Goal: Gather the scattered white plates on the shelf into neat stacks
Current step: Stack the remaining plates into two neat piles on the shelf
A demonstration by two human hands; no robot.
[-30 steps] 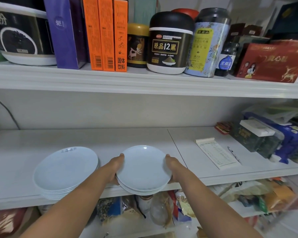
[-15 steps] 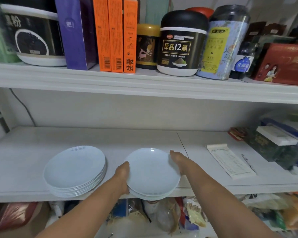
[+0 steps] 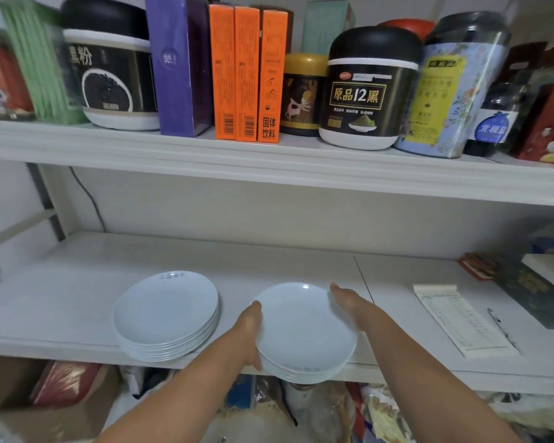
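Right hand (image 3: 346, 298) slid farther along stack (image 3: 304, 327) rim.

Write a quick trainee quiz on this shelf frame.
1. True or false: the left hand and right hand hold the right stack of plates from opposite sides.
2. Which stack has more plates? A: left stack. B: right stack.
3. Fill in: on the shelf, right of the plates, lies a paper ___.
Key: 1 true; 2 A; 3 notepad.
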